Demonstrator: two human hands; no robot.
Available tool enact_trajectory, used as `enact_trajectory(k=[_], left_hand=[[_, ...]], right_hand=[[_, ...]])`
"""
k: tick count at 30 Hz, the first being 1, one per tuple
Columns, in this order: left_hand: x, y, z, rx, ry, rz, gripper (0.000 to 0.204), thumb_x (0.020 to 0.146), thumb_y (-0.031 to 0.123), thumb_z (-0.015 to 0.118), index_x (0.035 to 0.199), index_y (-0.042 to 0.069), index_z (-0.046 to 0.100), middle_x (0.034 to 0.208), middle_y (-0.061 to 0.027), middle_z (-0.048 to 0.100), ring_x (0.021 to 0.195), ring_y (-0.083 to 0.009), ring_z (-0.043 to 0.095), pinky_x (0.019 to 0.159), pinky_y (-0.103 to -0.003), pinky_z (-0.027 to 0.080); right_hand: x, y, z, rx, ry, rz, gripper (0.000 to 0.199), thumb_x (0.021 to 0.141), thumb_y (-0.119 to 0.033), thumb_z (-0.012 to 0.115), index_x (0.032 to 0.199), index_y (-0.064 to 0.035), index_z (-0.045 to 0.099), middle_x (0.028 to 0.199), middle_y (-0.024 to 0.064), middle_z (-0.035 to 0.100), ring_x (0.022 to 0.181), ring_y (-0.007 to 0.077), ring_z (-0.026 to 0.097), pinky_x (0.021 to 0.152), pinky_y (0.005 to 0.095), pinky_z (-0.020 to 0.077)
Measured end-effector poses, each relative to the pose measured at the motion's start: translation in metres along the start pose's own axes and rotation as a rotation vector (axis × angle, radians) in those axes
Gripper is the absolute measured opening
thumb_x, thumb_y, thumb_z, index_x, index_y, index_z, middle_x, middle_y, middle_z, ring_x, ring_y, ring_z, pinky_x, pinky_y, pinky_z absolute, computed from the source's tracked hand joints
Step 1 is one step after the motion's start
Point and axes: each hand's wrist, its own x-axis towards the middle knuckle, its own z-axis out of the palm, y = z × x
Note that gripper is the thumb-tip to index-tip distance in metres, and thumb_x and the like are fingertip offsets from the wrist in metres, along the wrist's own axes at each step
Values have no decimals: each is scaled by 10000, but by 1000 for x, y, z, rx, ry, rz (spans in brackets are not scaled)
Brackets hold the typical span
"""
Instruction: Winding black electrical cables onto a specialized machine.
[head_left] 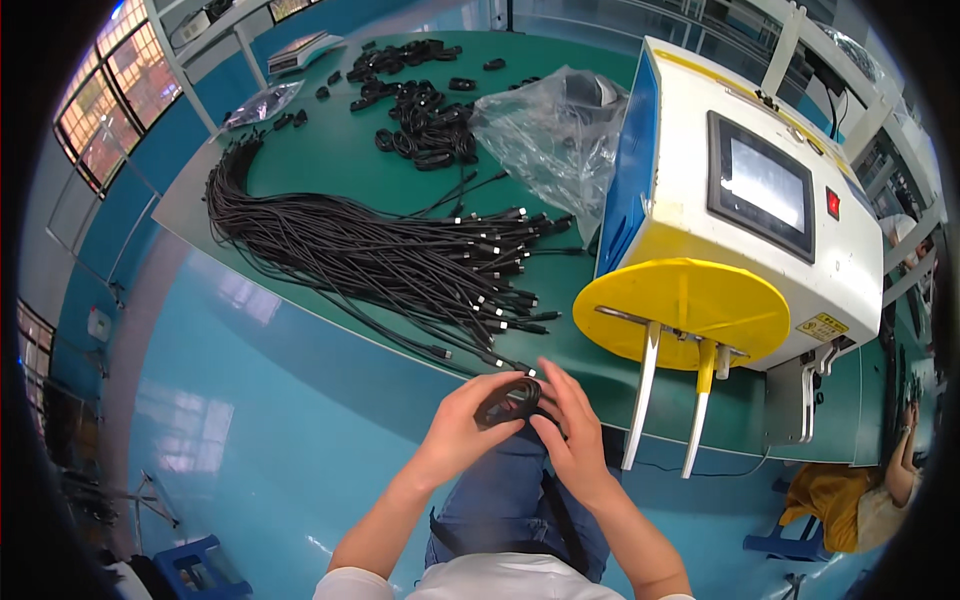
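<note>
Both my hands hold a small coil of black cable just off the near edge of the green table. My left hand wraps around the coil's left side. My right hand pinches its right side, fingers on the loops. A large bundle of loose black cables with plugs at their ends lies spread across the table, its plug ends reaching almost to my hands.
A white and blue machine with a screen, a yellow disc and two downward pins stands to the right. Finished black coils and a clear plastic bag lie at the far side. Another person sits at lower right.
</note>
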Motion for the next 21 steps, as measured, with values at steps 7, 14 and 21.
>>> enact_trajectory(k=[7,14,21], left_hand=[[-6,1,11,132,113,73,742,660,-21,756,1321,42,424,1154,-96,538,1034,-189,556,876,-303,480],[-5,-7,9,-307,165,111,697,666,-12,763,1296,49,469,1143,-88,545,990,-161,566,854,-281,484],[-2,1,-4,-56,149,82,478,682,45,769,1133,47,612,1032,-53,590,898,-130,576,709,-252,489]], right_hand=[[3,2,-5,462,9,317,362,812,71,565,1173,36,557,1232,131,529,1079,206,561,907,304,473],[7,-8,-5,554,108,302,348,805,83,557,1152,49,561,1187,131,561,1054,194,573,901,304,474],[4,7,-15,393,150,281,398,837,52,531,1232,35,484,1144,161,561,998,215,591,873,315,487]])
